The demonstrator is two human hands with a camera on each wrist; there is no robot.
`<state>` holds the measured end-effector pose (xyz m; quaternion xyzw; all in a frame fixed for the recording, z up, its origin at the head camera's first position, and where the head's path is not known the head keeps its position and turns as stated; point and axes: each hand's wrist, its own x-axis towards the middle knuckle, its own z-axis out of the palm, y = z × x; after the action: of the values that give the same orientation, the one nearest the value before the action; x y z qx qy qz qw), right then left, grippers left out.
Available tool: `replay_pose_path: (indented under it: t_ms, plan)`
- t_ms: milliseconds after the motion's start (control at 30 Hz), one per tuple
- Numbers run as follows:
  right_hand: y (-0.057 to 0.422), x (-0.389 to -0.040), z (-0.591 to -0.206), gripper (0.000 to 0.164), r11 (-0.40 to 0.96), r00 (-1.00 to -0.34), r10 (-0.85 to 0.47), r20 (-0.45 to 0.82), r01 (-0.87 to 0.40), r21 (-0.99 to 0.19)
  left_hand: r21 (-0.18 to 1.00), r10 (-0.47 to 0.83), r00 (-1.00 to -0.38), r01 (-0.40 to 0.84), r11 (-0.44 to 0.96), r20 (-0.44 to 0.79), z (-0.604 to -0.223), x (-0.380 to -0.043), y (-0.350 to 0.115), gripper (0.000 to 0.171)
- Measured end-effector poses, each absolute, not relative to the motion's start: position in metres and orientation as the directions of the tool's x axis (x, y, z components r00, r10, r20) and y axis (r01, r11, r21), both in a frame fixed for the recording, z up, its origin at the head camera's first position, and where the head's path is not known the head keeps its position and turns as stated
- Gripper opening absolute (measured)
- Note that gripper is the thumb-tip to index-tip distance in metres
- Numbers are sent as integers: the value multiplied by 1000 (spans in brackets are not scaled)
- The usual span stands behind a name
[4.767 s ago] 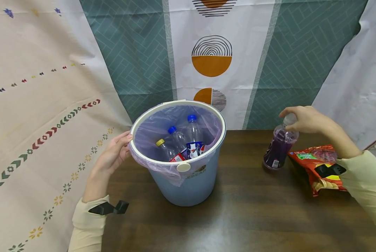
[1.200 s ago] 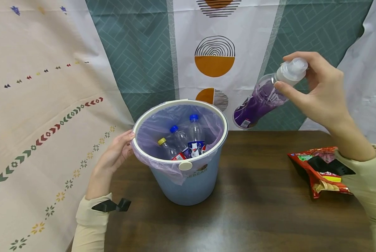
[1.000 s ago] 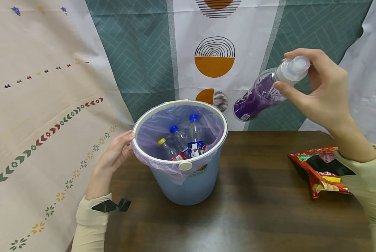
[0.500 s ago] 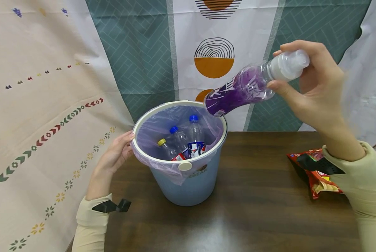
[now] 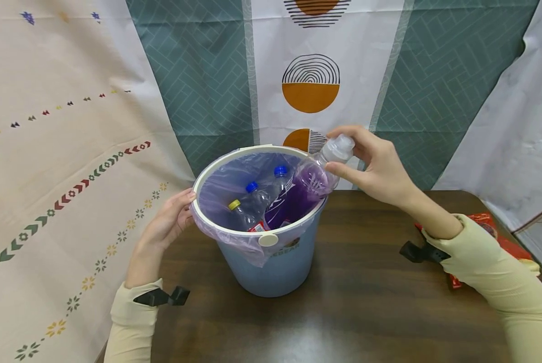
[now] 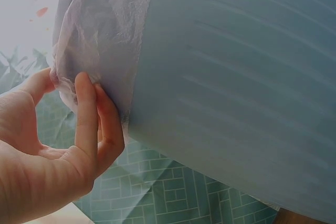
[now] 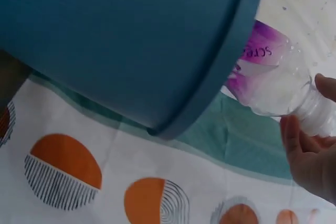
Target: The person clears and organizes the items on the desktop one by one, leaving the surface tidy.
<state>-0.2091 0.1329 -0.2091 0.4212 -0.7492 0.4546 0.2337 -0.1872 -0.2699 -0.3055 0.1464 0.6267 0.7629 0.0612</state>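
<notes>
A blue trash bin (image 5: pixel 271 272) with a cream rim and a thin purple liner (image 5: pixel 252 252) stands upright on the table. My left hand (image 5: pixel 164 224) pinches its rim at the left; in the left wrist view its thumb and fingers grip the liner-covered edge. My right hand (image 5: pixel 379 169) holds a purple-labelled plastic bottle (image 5: pixel 309 184) by its whitish cap. The bottle is tilted, its lower part inside the bin's mouth and its cap end above the right rim. Inside lie clear bottles, one yellow-capped bottle (image 5: pixel 241 214) and two blue-capped, one partly hidden behind the purple bottle.
A red snack bag (image 5: pixel 511 247) lies on the brown wooden table (image 5: pixel 366 302) at the right, partly covered by my right forearm. Patterned cloth (image 5: pixel 198 75) hangs behind the bin, and a cream cloth (image 5: pixel 71 176) hangs at the left.
My right hand has lifted the purple bottle from the table beside the snack bag, tilted it, and brought it left and down into the bin's mouth. My left hand has stayed on the rim.
</notes>
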Motion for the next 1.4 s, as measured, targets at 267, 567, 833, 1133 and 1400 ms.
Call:
replay_pose_path:
  t_ms: [267, 567, 833, 1133, 1400]
  plan:
    - [113, -209, -224, 39, 411, -659, -405, 634, -750, -518, 972, 294, -942, 99, -214, 161, -306, -188, -269, 29]
    - [104, -213, -230, 37, 528, -707, -588, 394, -704, -476, 966, 324, -931, 88, -243, 166, -305, -188, -269, 28]
    - [114, -210, -222, 27, 518, -626, -610, 485, -779, -353, 967, 308, -938, 87, -240, 161, -305, -188, -268, 26]
    - [124, -217, -225, 19, 445, -567, -583, 582, -822, -355, 963, 302, -938, 92, -254, 169, -306, -189, -269, 24]
    - [130, -219, -229, 18, 459, -582, -563, 587, -811, -364, 961, 299, -940, 83, -263, 163, -307, -189, -269, 24]
